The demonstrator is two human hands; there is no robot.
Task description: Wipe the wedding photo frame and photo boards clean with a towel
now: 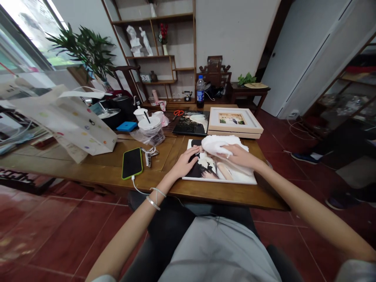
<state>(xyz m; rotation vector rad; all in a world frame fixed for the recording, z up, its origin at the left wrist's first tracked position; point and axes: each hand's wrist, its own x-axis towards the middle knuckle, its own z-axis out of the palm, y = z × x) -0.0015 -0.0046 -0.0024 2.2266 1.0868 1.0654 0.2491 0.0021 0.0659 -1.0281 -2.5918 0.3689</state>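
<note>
A photo panel [232, 175] lies flat on the wooden table [105, 168] right in front of me. My left hand [185, 160] rests on its left edge with fingers spread flat, steadying it. My right hand [239, 154] presses a white cloth [219, 143] onto the panel's upper part, fingers closed over the cloth.
A wooden picture frame [235, 121] and a dark photo print [191, 123] lie behind the panel. A phone in a green case [132, 162], a metal clip [149, 153], cups in a plastic bag [149, 129], a white paper bag [67, 121] and a bottle [200, 92] stand to the left and back.
</note>
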